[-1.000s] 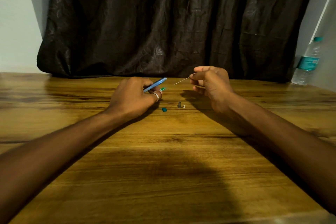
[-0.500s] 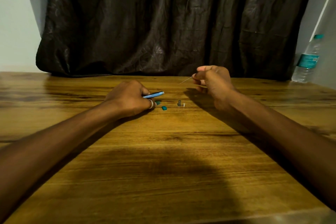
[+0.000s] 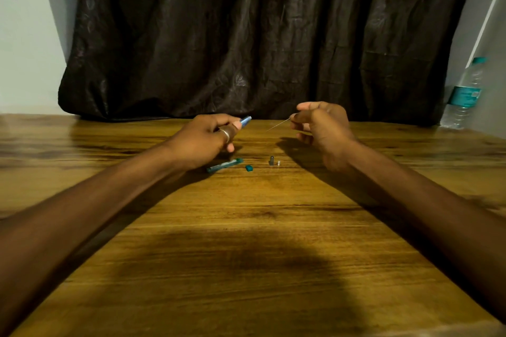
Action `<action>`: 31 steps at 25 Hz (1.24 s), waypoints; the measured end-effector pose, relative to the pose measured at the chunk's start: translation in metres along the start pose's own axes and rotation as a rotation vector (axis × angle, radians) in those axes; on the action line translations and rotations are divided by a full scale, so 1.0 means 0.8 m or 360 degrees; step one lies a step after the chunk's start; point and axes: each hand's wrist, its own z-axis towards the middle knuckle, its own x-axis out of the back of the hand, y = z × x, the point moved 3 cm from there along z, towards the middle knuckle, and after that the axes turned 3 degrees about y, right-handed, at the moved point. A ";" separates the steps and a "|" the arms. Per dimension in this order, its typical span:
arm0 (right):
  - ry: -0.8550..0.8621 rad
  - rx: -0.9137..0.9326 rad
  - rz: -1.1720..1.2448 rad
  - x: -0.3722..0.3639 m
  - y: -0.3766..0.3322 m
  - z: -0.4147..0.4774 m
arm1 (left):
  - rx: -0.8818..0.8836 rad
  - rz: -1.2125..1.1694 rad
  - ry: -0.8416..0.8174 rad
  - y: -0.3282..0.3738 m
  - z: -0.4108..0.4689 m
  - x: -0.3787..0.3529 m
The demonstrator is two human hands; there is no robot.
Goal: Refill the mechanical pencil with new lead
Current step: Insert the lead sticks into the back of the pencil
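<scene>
- Left hand point(image 3: 204, 139) is closed around the blue mechanical pencil point(image 3: 245, 120); only the pencil's end shows past the fingers, pointing right and away, raised off the desk point(image 3: 252, 254). Silver ring point(image 3: 225, 134) on one finger.
- Right hand point(image 3: 321, 124) pinches a thin lead point(image 3: 278, 125) between thumb and forefinger; the lead sticks out left and slightly down toward the pencil, with a clear gap between the two.
- Both hands sit over the far middle of the desk, near its back edge.
- Teal lead tube point(image 3: 224, 165) lies flat on the desk just below the left hand, its teal cap point(image 3: 249, 168) loose just to its right.
- Small grey metal piece point(image 3: 271, 160) and tiny white bit point(image 3: 279, 163) lie side by side between the hands.
- Water bottle point(image 3: 464, 96) stands at the far right edge; dark curtain point(image 3: 260, 35) hangs behind the desk.
</scene>
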 end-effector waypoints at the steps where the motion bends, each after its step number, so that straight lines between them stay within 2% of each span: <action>1: -0.0012 0.0003 0.0016 0.000 -0.001 -0.001 | -0.0008 -0.0020 -0.0025 0.000 0.000 -0.001; 10: -0.0101 -0.0072 0.0315 -0.007 -0.007 -0.008 | -0.0023 -0.0042 -0.0151 -0.001 0.002 -0.002; 18: -0.0199 0.0032 0.0171 -0.016 -0.007 -0.013 | 0.0040 -0.0096 -0.0165 -0.003 0.002 -0.006; 31: -0.0144 0.0100 0.0141 -0.018 -0.007 -0.014 | 0.0097 -0.0164 -0.0153 0.002 -0.003 -0.007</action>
